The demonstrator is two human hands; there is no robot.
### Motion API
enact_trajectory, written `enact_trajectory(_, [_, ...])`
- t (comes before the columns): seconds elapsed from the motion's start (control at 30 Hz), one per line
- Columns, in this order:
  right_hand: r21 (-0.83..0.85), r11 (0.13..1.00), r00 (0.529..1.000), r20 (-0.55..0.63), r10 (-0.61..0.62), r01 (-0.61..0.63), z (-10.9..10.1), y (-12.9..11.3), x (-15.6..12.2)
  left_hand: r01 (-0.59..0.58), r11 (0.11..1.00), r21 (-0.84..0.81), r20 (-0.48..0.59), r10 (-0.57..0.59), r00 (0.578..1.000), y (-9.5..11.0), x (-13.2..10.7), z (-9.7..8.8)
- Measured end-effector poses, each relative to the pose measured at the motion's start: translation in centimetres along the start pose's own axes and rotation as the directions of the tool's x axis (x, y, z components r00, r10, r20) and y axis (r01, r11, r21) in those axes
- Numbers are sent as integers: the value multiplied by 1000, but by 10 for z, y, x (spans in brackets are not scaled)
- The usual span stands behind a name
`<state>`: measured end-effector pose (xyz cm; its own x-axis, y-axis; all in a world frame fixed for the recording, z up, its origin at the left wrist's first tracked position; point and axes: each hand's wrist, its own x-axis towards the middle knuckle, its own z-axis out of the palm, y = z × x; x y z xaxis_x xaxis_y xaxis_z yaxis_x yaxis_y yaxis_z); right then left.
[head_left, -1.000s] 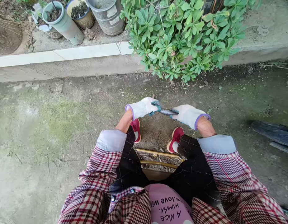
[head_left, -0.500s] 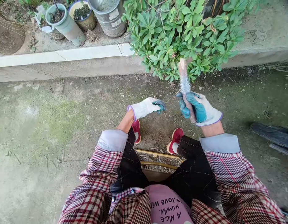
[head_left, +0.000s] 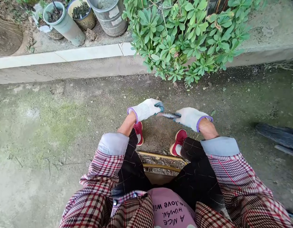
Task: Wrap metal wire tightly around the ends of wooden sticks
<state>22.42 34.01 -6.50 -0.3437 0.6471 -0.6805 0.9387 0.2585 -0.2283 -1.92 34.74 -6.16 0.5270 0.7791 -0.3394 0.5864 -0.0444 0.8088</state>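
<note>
In the head view, my right hand (head_left: 190, 117), in a white glove with a teal-coated palm and purple cuff, is closed around a short stick-like tool (head_left: 169, 115). The tool has a grey, ridged, wire-like wrapping and a brownish end. It lies nearly level, its end pointing left at my left hand (head_left: 147, 108). That hand wears a matching glove, its fingers curled together beside the tool's tip. Whether they touch the tip, or what they hold, is hidden. Both hands are above the bare ground (head_left: 108, 104), in front of my red shoes (head_left: 181, 139).
A leafy green bush (head_left: 170, 47) overhangs a low concrete ledge (head_left: 89, 69) ahead. Behind its white tile edge stand a metal bucket (head_left: 110, 20) and several plant pots, including a pale green one (head_left: 67, 28). A yellow metal frame (head_left: 160, 155) lies between my legs. Dark objects (head_left: 277, 136) lie at right.
My right hand has moved down and left and turned over, swinging the tool from upright to nearly level beside my left hand. My left hand has shifted slightly left, its fingers curled tighter.
</note>
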Motion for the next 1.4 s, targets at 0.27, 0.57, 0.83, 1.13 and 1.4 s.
enact_trajectory(0.27, [508, 861, 915, -356, 191, 17, -12, 19, -2, 30, 972, -234, -18, -35, 999, 7, 1, 6])
enact_trajectory(0.57, [919, 294, 954, -294, 66, 262, -16, 1, -24, 33, 999, -26, 3, -33, 999, -6, 2, 0])
enact_trajectory(0.83, [647, 727, 915, 111, -388, 230, -7, -9, -25, 0, 994, 108, -63, 7, 998, -9, 2, -6])
enact_trajectory(1.13, [35, 999, 992, -125, 24, -20, -6, 11, 5, 1, 999, 34, -71, 1, 997, 6, -1, 0])
enact_trajectory(1.4, [19, 995, 982, -159, 99, -97, -16, 6, 0, 43, 999, 1, -156, -43, 987, 5, 2, -4])
